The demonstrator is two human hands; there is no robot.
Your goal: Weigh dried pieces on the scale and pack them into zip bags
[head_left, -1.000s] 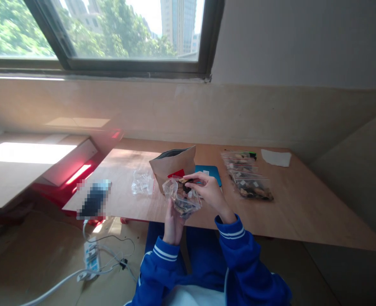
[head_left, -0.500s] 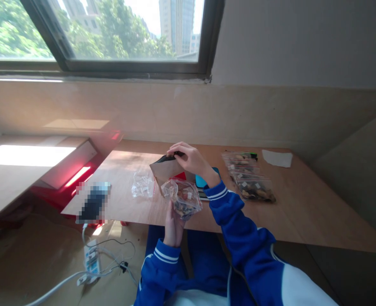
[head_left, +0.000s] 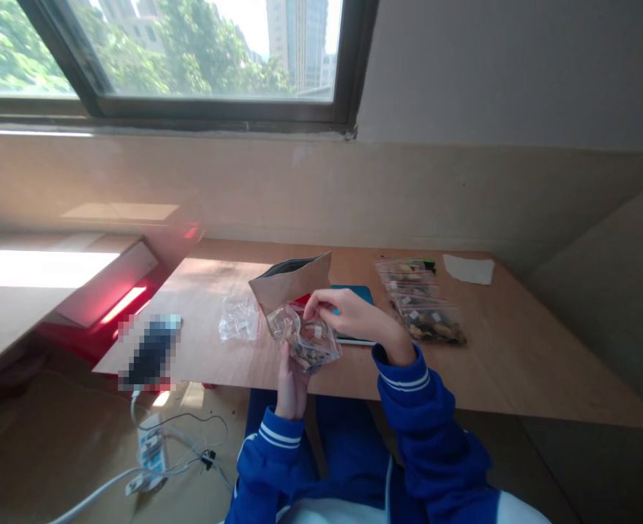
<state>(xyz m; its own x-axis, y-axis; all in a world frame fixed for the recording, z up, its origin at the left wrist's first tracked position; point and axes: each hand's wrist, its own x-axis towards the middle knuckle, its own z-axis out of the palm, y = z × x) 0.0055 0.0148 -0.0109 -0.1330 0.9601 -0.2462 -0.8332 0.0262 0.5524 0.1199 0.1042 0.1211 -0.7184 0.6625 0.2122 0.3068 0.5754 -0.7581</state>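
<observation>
My left hand (head_left: pixel 293 386) is closed around the lower part of a clear zip bag (head_left: pixel 313 348) that holds dark and brown pieces, and lifts it above the table's front edge. At this bag's top my right hand (head_left: pixel 343 314) is bent downward with its fingers pinched together; what they hold, if anything, is hidden. Just behind stands a brown paper bag (head_left: pixel 292 282) with a dark lining, its mouth gaping, with a red patch partly hidden low on it. Left of it lies a crumpled clear plastic bag (head_left: pixel 238 319).
A blue flat item (head_left: pixel 358 295) lies partly behind my right hand. Several filled zip bags (head_left: pixel 430 320) lie in a row to the right, near a white paper sheet (head_left: pixel 468 269). A blurred-out phone (head_left: pixel 152 353) with a cable rests at the left edge, above a power strip (head_left: pixel 152 447).
My right hand has left the paper bag's mouth and come down and nearer, to the top of the zip bag. My left hand still holds the zip bag in about the same place.
</observation>
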